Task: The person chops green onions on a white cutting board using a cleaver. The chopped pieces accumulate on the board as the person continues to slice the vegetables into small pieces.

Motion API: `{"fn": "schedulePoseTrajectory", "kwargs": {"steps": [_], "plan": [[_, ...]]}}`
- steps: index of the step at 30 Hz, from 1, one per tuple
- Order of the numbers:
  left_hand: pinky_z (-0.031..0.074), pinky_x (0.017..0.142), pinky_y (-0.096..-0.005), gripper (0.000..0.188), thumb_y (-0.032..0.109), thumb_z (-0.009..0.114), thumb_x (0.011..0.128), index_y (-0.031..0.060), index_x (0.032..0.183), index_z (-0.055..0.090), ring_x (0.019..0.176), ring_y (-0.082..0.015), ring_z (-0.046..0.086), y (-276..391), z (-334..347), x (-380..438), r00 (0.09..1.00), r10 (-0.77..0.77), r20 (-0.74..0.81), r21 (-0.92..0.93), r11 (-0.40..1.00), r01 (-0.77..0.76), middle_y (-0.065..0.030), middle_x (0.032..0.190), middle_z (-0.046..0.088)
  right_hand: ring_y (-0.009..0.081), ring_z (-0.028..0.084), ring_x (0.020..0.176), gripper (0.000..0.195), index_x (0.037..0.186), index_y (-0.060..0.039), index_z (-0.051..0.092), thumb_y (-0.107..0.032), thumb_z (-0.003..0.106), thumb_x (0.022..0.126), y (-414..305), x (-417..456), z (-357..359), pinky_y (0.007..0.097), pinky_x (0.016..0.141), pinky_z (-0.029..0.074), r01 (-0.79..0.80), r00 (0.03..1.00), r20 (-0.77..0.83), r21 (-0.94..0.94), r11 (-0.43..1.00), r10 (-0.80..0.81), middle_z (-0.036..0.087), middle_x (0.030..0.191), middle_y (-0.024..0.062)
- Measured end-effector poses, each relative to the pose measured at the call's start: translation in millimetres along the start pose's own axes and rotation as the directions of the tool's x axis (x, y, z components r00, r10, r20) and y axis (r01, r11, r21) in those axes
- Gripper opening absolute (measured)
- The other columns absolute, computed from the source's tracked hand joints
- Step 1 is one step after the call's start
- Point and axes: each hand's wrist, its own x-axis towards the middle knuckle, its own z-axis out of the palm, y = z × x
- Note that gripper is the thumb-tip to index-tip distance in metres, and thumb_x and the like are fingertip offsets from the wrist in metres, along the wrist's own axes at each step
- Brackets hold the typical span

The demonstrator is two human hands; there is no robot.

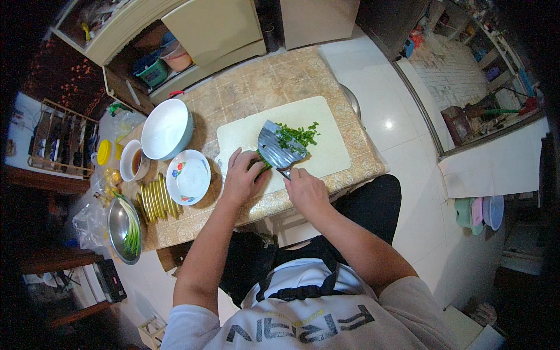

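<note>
A pale cutting board [334,151] lies near the table's front edge. My right hand [306,190] grips the handle of a wide-bladed kitchen knife [273,144], whose blade rests over the board beside a bunch of green stalks [263,161]. With bent fingers, my left hand [245,175] holds that bunch down on the board; much of it is hidden under the fingers. Chopped greens [302,134] lie in a loose pile at the blade's far side, and some bits cling to the metal.
Left of the board stand a large bowl [164,127], a flowered bowl [188,175] and a small bowl of brown liquid [128,162]. Nearby are a row of yellow-green sticks [156,199], a steel bowl [114,227] with spring onions [130,223], and a yellow-lidded jar [105,153].
</note>
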Motion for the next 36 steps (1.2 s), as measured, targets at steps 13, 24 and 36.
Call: {"fn": "schedulePoseTrajectory", "kwargs": {"steps": [13, 24, 36], "plan": [[0.055, 0.093, -0.0464, 0.031, 0.014, 0.084, 0.077, 0.0067, 0.105, 0.070, 0.109, -0.0369, 0.067, -5.2, 7.2, -8.4, 0.999, 0.003, -0.036, 0.048, 0.999, -0.001, -0.0153, 0.117, 0.068, 0.0324, 0.073, 0.079, 0.027, 0.099, -0.0018, 0.058, -0.027, 0.067, 0.097, -0.3, -0.1, 0.2, 0.0427, 0.066, 0.061, 0.011, 1.000, -0.025, 0.015, 1.000, -0.011, 0.067, 0.089, 0.0156], [0.057, 0.091, -0.0456, 0.026, 0.011, 0.082, 0.078, 0.0039, 0.099, 0.069, 0.108, -0.0388, 0.067, -13.3, 20.4, -16.3, 0.996, -0.064, -0.069, -0.120, 0.991, 0.056, -0.0173, 0.114, 0.069, 0.0382, 0.071, 0.072, 0.029, 0.098, -0.0010, 0.059, -0.029, 0.066, 0.097, -0.2, 0.3, -1.5, 0.0482, 0.065, 0.058, -0.009, 0.998, -0.062, 0.031, 0.999, 0.011, 0.066, 0.086, 0.0178], [0.058, 0.090, -0.0476, 0.023, 0.008, 0.079, 0.080, 0.0035, 0.100, 0.068, 0.114, -0.0402, 0.067, -4.0, 8.6, -10.9, 1.000, -0.015, -0.026, -0.038, 0.999, 0.014, -0.0169, 0.113, 0.068, 0.0389, 0.067, 0.074, 0.041, 0.101, 0.0034, 0.062, -0.038, 0.061, 0.102, -15.8, 23.1, -83.0, 0.0483, 0.066, 0.052, -0.163, 0.986, 0.124, 0.524, 0.836, 0.114, 0.066, 0.078, 0.0246]]}}
